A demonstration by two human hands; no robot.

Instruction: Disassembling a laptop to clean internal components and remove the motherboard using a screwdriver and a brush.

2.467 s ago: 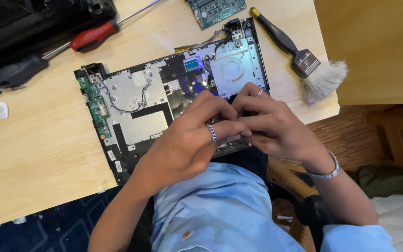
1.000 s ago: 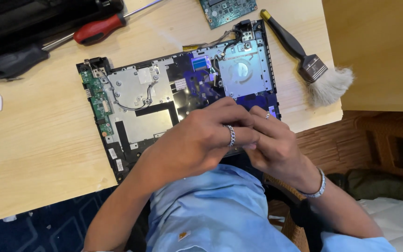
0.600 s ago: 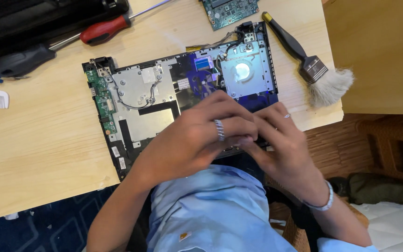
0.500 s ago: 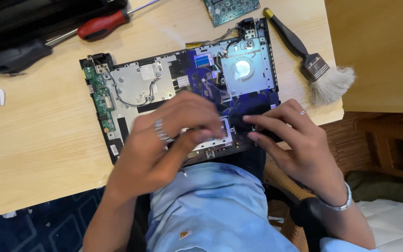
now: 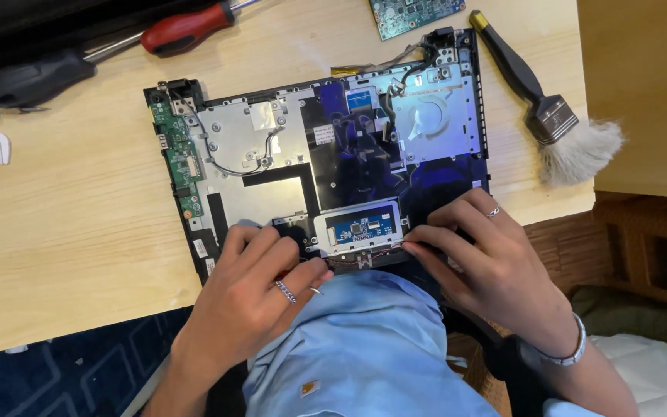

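Two hands pressing on an opened laptop [image 5: 333,147] lying at the tabletop's near edge: left hand [image 5: 252,297] curling loosely over its near left corner, gripping nothing; right hand [image 5: 496,270] spreading fingertips [image 5: 414,249] beside the touchpad board [image 5: 358,229]. Brush [image 5: 550,108] lying toward the right edge.

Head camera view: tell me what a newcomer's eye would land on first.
The opened laptop base fills the middle of the wooden table, its metal plates and dark blue board bare. Both hands rest on its near edge, the left hand by the lower left corner and the right hand beside the small blue circuit board. A black-handled brush lies to the right, a red-handled screwdriver at the top left.
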